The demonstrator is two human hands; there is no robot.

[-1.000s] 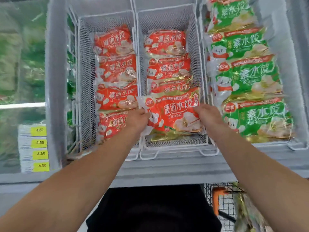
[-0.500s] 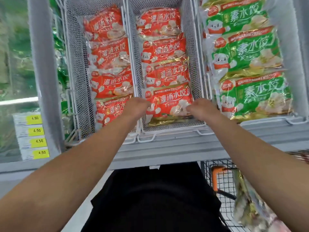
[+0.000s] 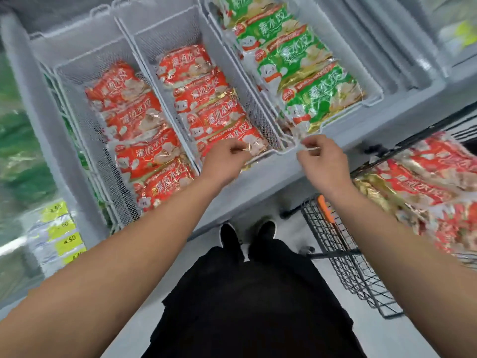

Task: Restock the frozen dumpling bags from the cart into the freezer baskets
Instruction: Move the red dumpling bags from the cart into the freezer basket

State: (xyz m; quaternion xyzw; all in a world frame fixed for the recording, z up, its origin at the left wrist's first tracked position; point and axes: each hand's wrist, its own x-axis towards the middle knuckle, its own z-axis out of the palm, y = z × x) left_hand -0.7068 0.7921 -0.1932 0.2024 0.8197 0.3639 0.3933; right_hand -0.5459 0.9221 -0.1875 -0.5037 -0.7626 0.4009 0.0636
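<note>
My left grip (image 3: 227, 158) hovers over the near end of the middle basket (image 3: 180, 32), fingers curled; whether they touch the nearest red dumpling bag (image 3: 232, 136) I cannot tell. That bag lies at the front of a row of red bags. My right grip (image 3: 320, 157) sits at three o'clock from the left one, above the freezer rim (image 3: 361, 130), fingers loosely bent, holding nothing. At nine o'clock the left basket (image 3: 77, 81) holds more red bags; at one o'clock a basket holds green bags (image 3: 304, 60). The cart (image 3: 343, 257), at four o'clock, carries further red bags (image 3: 426, 182).
</note>
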